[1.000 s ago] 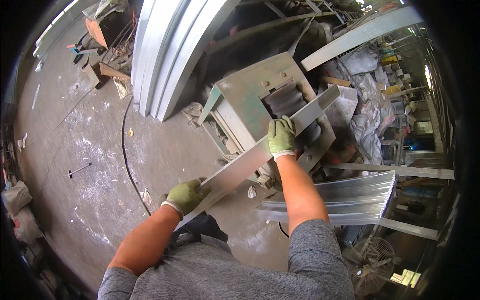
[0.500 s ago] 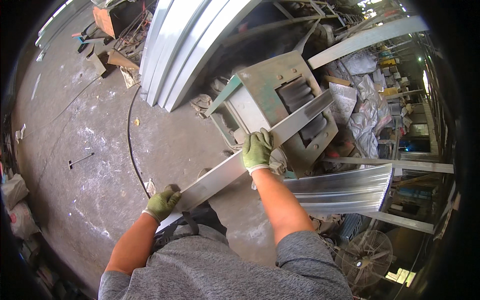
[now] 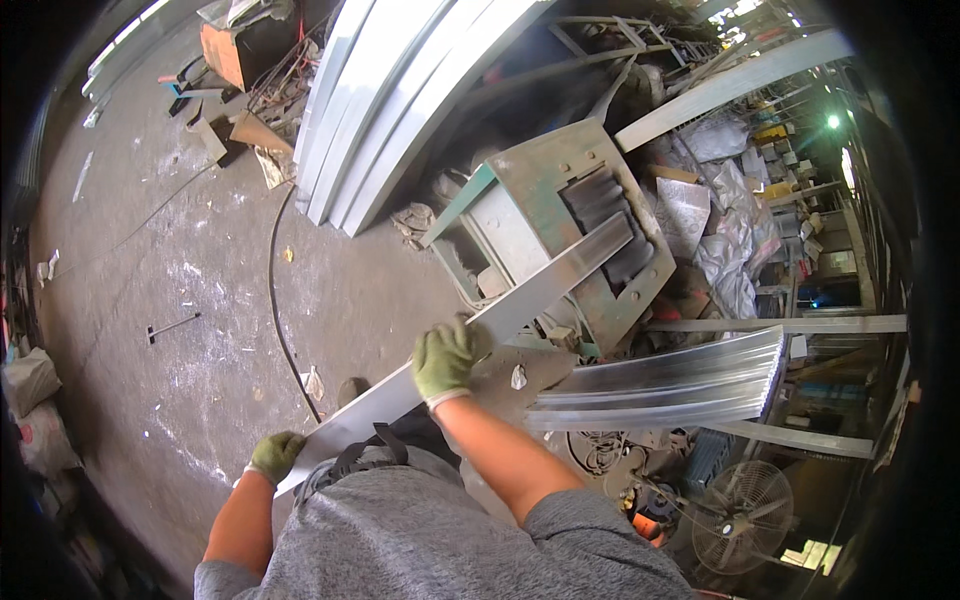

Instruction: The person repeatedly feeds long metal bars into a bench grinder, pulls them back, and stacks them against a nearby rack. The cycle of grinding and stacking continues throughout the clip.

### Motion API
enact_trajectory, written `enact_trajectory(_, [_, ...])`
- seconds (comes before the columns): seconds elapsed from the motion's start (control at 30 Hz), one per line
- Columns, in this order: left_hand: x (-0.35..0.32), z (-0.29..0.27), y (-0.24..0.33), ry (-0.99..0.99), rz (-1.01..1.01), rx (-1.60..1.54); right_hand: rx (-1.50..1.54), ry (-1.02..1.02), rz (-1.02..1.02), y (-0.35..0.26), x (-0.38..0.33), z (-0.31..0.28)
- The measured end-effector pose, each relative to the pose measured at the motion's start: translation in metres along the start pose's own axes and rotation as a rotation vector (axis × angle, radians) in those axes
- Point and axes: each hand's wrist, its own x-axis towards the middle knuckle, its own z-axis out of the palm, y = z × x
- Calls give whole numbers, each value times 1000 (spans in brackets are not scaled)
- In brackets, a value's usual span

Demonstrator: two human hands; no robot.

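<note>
A long flat silver metal bar (image 3: pixel 540 291) runs slantwise from beside my waist up to a worn, green-painted metal machine (image 3: pixel 535 185). Its far end lies across the machine's square opening, over dark ridged pads (image 3: pixel 592 203); whether it touches them I cannot tell. My left hand (image 3: pixel 275 457), in a green glove, is closed around the bar's near part by my hip. Farther along, my right hand (image 3: pixel 445 358), gloved alike, grips the bar across its upper edge, with the fingers partly hidden.
Long pale metal profiles (image 3: pixel 385 110) stand left of the machine. Ribbed silver sheets (image 3: pixel 670 385) and a round fan (image 3: pixel 740 518) are to the right. A black cable (image 3: pixel 275 300) curves over the concrete floor (image 3: pixel 200 350). Crumpled silvery sacks (image 3: pixel 735 240) lie beyond the machine.
Both hands have moved down and left, bringing the bar with them. The bar's far end has drawn back from the machine's far side to over its opening.
</note>
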Motion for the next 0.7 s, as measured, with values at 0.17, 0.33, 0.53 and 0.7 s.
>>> enact_trajectory(0.17, [2,-3,8,-44,-143,30,25,2,22,-4,-8,10])
enact_trajectory(0.33, [82,24,157,-89,-6,72,0,138,38,136,81,-21])
enact_trajectory(0.53, [108,34,255,-68,129,135,-87,99,-22,223,144,-70])
enact_trajectory(0.7, [79,20,131,-94,-49,149,21,-30,53,114,67,-14])
